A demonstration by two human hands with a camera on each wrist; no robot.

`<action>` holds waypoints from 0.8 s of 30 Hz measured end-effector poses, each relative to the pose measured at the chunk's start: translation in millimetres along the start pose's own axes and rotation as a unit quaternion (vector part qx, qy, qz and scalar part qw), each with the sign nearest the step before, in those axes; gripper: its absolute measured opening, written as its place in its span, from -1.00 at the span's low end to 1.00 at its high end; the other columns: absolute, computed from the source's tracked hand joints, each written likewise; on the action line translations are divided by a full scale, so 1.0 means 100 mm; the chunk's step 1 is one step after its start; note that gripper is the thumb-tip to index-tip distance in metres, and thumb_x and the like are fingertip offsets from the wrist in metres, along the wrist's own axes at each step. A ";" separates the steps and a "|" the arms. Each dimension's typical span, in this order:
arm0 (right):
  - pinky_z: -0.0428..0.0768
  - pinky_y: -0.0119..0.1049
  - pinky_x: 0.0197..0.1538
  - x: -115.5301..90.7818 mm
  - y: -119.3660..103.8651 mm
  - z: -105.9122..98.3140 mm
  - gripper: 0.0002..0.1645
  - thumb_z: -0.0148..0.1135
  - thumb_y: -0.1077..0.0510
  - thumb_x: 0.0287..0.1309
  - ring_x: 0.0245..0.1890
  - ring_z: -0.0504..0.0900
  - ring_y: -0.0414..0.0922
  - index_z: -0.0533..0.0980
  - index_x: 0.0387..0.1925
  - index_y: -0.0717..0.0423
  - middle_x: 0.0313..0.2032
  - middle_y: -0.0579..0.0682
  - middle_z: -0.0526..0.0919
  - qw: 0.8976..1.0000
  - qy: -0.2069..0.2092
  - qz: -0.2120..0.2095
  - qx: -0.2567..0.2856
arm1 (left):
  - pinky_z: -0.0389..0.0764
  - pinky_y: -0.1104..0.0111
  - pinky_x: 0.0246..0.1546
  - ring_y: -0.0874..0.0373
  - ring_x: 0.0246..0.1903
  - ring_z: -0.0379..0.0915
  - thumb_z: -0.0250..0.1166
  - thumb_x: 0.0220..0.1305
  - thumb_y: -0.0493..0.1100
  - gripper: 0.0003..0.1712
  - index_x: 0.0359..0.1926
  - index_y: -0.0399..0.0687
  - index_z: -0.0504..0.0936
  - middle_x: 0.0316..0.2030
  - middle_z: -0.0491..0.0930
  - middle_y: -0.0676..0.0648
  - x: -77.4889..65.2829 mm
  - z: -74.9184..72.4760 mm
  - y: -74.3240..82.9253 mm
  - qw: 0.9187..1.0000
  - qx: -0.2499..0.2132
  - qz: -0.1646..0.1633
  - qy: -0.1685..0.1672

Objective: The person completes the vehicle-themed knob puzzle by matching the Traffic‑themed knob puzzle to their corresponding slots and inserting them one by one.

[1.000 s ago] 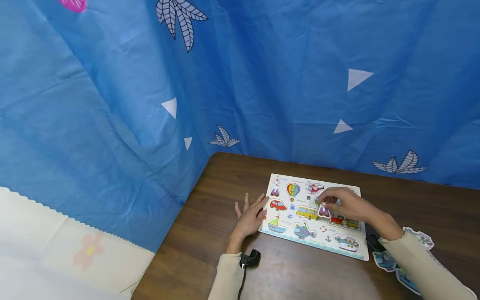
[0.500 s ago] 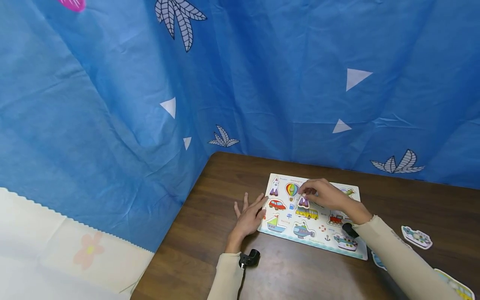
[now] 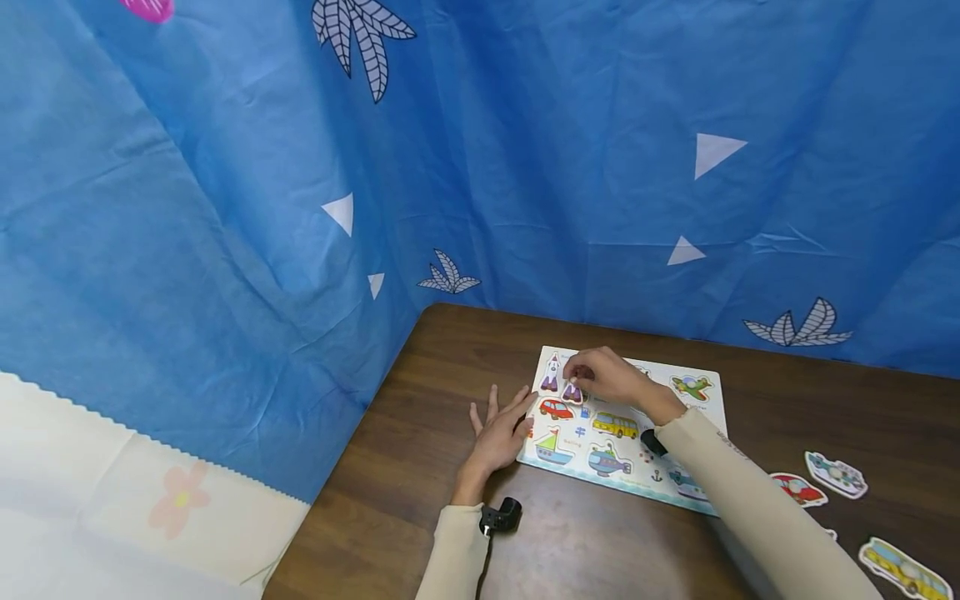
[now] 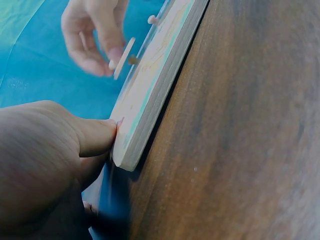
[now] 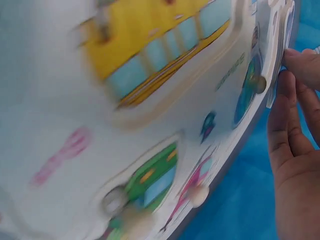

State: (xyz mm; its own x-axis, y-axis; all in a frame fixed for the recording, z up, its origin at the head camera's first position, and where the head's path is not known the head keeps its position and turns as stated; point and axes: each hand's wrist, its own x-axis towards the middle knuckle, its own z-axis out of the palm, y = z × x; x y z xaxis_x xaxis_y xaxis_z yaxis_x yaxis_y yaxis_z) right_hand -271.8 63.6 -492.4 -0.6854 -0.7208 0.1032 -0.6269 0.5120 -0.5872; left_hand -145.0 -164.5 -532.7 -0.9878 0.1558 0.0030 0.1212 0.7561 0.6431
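A rocket puzzle piece [image 3: 573,392] with purple fins is pinched in my right hand [image 3: 615,379]. In the head view it is over the upper left of the white puzzle board [image 3: 637,482], just right of the board's rocket picture [image 3: 550,372]. The left wrist view shows the piece [image 4: 125,58] tilted and near the board face, fingertips on its back side. My left hand [image 3: 501,435] rests at the board's left edge, fingers spread, thumb [image 4: 97,136] touching the board near a corner. My right forearm hides the board's lower right part.
Loose puzzle pieces lie right of the board: a blue-grey vehicle piece [image 3: 836,475], a red one [image 3: 799,490] and a yellow bus [image 3: 906,571]. Wooden knobs stand up from the balloon [image 5: 245,95] and helicopter [image 5: 192,187]. A blue curtain [image 3: 600,167] hangs behind the table.
My right hand has carried the rocket piece leftward across the board, from its right half to near the rocket picture. The left hand has stayed in place.
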 end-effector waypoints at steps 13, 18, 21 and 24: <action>0.63 -0.17 -0.15 0.33 -0.06 0.12 -0.81 0.30 0.38 0.17 -0.28 0.65 -0.15 0.68 -0.19 0.14 -0.24 0.01 0.74 0.999 0.042 -0.003 -0.027 | -0.49 -0.42 0.33 -0.29 0.56 -0.44 0.05 0.53 -0.06 -0.46 0.48 0.21 0.34 0.50 0.22 0.06 0.04 0.02 -0.01 1.000 0.010 -0.005 -0.006; 0.62 -0.19 -0.17 0.36 -0.04 0.20 -0.82 0.31 0.37 0.17 -0.30 0.63 -0.17 0.68 -0.19 0.14 -0.26 0.00 0.73 0.999 0.038 -0.001 -0.038 | -0.48 -0.43 0.32 -0.31 0.56 -0.43 0.04 0.53 -0.07 -0.46 0.47 0.20 0.35 0.50 0.24 0.04 0.02 0.03 0.00 1.000 0.008 -0.004 -0.004; 0.61 -0.20 -0.19 0.36 -0.04 0.22 -0.82 0.32 0.37 0.16 -0.31 0.62 -0.18 0.67 -0.20 0.14 -0.27 0.00 0.72 0.998 0.041 0.002 -0.044 | -0.48 -0.44 0.32 -0.32 0.56 -0.42 0.04 0.53 -0.06 -0.46 0.48 0.19 0.35 0.50 0.24 0.03 0.01 0.02 -0.02 1.000 0.007 -0.002 -0.004; 0.60 -0.19 -0.19 0.38 -0.04 0.23 -0.82 0.32 0.38 0.15 -0.32 0.61 -0.17 0.67 -0.20 0.14 -0.28 0.01 0.72 0.998 0.048 0.001 -0.049 | -0.47 -0.44 0.31 -0.33 0.56 -0.42 0.02 0.54 -0.03 -0.47 0.48 0.19 0.35 0.50 0.24 0.02 0.01 0.01 -0.03 1.000 0.011 0.000 -0.002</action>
State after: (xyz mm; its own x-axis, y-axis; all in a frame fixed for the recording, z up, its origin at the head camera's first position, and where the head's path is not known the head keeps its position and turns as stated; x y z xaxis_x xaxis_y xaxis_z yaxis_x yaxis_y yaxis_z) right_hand -286.6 23.1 -504.5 -0.7165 -0.6734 0.1819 -0.6553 0.5604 -0.5065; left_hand -146.4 -165.8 -535.5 -0.9874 0.1583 -0.0005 0.1230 0.7694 0.6268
